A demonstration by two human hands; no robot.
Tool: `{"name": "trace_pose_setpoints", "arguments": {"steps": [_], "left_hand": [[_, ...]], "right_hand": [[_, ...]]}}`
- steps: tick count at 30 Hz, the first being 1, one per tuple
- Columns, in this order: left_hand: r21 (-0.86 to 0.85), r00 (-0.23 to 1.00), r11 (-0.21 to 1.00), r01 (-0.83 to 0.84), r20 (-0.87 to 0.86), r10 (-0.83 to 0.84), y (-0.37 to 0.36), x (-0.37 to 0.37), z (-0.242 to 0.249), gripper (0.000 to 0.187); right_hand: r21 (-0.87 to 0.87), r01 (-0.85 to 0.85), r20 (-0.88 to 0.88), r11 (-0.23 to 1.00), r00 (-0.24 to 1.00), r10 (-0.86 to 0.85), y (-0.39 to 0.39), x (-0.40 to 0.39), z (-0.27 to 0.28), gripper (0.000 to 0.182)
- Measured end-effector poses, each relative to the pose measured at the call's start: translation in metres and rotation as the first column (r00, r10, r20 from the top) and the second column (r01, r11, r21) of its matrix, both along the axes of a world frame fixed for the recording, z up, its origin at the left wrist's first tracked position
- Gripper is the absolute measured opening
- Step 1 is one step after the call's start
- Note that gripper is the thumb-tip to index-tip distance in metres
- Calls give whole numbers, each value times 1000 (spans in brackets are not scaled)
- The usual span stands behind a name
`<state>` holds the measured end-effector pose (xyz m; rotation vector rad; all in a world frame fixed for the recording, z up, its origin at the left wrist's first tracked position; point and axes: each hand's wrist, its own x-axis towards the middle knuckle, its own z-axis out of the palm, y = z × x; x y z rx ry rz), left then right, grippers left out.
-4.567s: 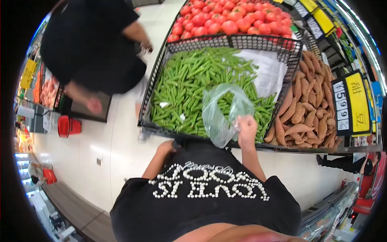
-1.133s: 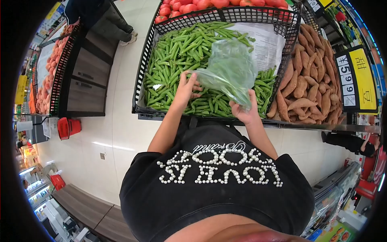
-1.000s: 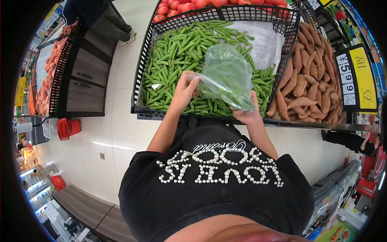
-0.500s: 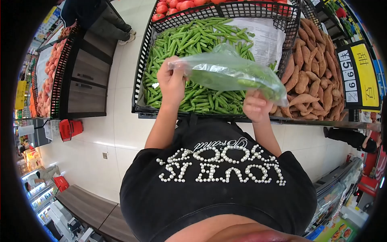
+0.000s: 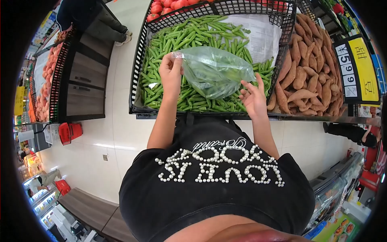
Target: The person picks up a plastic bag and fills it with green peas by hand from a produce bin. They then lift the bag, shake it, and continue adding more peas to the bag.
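A clear greenish plastic bag [image 5: 215,70] with some green pods inside hangs over a heap of green pea pods [image 5: 189,36] in a black crate [image 5: 139,52]. My left hand [image 5: 172,72] pinches the bag's top at its left end. At the bag's right end is my right hand [image 5: 254,97], its fingers apart, near or touching the plastic; nothing is gripped in it. White printed paper [image 5: 260,40] lines the crate's back right.
Sweet potatoes [image 5: 314,72] lie right of the crate, beside a yellow price sign [image 5: 360,68]. Tomatoes [image 5: 171,6] are behind. At left stand a dark cabinet [image 5: 86,84], a red basket [image 5: 70,132] and another person [image 5: 96,20].
The bag has swung down and left at its right end and now hangs lower. My right hand has released the bag's far end, and its fingers have spread.
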<state>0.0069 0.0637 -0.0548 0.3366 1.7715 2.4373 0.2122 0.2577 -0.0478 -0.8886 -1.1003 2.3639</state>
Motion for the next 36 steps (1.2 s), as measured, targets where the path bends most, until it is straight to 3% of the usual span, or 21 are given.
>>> {"name": "trace_pose_setpoints", "arguments": {"steps": [2, 4, 7, 10, 14, 16, 18, 20, 21, 22, 24, 27, 30, 33, 36], "left_hand": [[10, 1000, 1000, -24, 0, 24, -3, -1, 6, 13], [-42, 999, 999, -20, -41, 18, -7, -6, 10, 13], [-56, 996, 998, 4, -91, -9, -8, -13, 21, 15], [-60, 992, 997, 51, -110, -57, -5, -26, 29, 18], [-130, 968, 981, 144, -186, -167, 10, -60, 44, 19], [-213, 921, 970, 115, -342, -185, 28, -81, 55, 19], [-211, 870, 972, 107, -453, -195, 50, -100, 72, 18], [-176, 825, 974, 141, -523, -214, 70, -121, 97, 18], [-245, 825, 959, 146, -504, -254, 75, -129, 118, 17], [-182, 846, 954, 239, -443, -297, 81, -139, 135, 17], [-43, 859, 913, 406, -324, -397, 94, -159, 169, 18], [-103, 791, 990, 99, -596, -141, 112, -179, 218, 16], [5, 853, 975, 223, -485, -193, 109, -163, 252, 15], [-20, 816, 972, 233, -539, -207, 108, -169, 260, 15], [-52, 734, 998, 46, -675, -69, 111, -176, 259, 14]], "right_hand": [[266, -64, 60, 962, 997, 50, 4, -2, -4, 61], [539, -59, 124, 840, 992, -9, 6, -10, -11, 40], [768, -33, 144, 640, 982, -122, 21, -20, -19, 16], [758, 1, 130, 652, 980, -152, 40, -30, -12, 16], [828, 58, 72, 557, 975, -209, 82, -49, 8, 17], [873, 122, -20, 472, 976, -216, 102, -61, 40, 18], [973, 134, -81, 186, 960, -268, 118, -74, 75, 19], [965, 234, -206, 116, 955, -214, 134, -86, 107, 20], [960, 269, -245, 78, 942, -230, 144, -91, 124, 20], [952, 303, -284, 41, 927, -244, 154, -94, 141, 20], [909, 401, -354, 113, 886, -299, 175, -101, 175, 21], [889, 458, -442, 3, 860, -255, 180, -102, 227, 21], [862, 502, -503, -64, 837, -215, 192, -101, 255, 20], [851, 516, -522, -101, 809, -270, 175, -95, 271, 19], [795, 606, -597, -34, 771, -222, 159, -95, 274, 19]]}}
